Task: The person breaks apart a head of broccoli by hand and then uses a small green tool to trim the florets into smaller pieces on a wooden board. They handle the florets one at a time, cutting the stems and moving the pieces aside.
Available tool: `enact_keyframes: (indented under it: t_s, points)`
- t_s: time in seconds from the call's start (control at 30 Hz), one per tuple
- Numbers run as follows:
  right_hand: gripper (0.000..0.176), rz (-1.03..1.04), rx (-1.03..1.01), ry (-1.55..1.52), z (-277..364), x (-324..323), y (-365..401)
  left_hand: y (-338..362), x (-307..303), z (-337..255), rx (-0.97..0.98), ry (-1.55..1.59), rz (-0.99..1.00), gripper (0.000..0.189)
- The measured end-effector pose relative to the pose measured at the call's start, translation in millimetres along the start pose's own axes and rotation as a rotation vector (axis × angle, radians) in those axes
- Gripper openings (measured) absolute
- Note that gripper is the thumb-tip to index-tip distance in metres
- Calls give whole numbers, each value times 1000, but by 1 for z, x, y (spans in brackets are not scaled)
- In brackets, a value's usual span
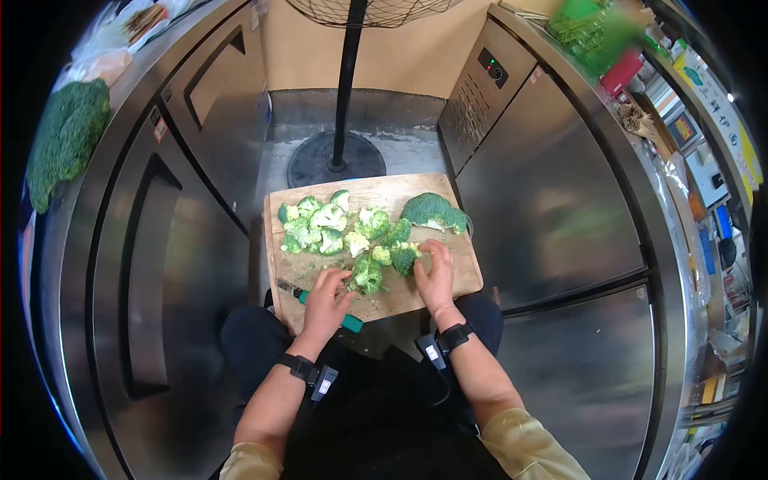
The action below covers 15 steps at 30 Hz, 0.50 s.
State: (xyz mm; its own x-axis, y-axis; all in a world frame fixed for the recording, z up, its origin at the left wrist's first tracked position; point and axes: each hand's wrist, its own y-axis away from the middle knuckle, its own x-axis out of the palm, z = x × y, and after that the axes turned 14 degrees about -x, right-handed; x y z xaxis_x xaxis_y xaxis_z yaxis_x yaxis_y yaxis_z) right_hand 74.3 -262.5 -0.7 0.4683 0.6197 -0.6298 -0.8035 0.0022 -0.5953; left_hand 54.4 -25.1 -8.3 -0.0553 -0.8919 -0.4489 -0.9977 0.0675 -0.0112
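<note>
A wooden cutting board lies across my lap with cut broccoli florets heaped on its left half. My left hand is over the knife, its curled fingertips touching the near floret; the fingers are apart. A knife with a green handle lies partly under that hand. My right hand has its thumb and fingers around the side of a dark green floret. A larger broccoli piece rests at the board's far right corner.
A black fan stand stands on the floor beyond the board. Steel cabinets flank me on the left and right. A broccoli head sits on the left counter; a green basket is on the right counter.
</note>
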Motion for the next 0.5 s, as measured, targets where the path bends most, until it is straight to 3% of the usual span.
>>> enact_keyframes:
  t_s: [0.07, 0.2, 0.33, 0.43, 0.5]
  points:
    - [21, 5, -31, -28, 9, 1, -3, -5, 4, -17, 12, -63, 9, 48]
    - [22, 0, -122, -73, 18, 0, -11, -22, 17, -37, 91, -345, -70, 53]
    - [23, 11, -212, -117, 18, 3, -15, -25, 29, -42, 73, -407, -62, 47]
    - [24, 24, -227, -170, 22, 5, -17, -20, 28, -42, -129, -217, 42, 38]
    - [25, 64, -244, -212, 25, 8, -19, -14, 27, -5, -172, 73, 17, 37]
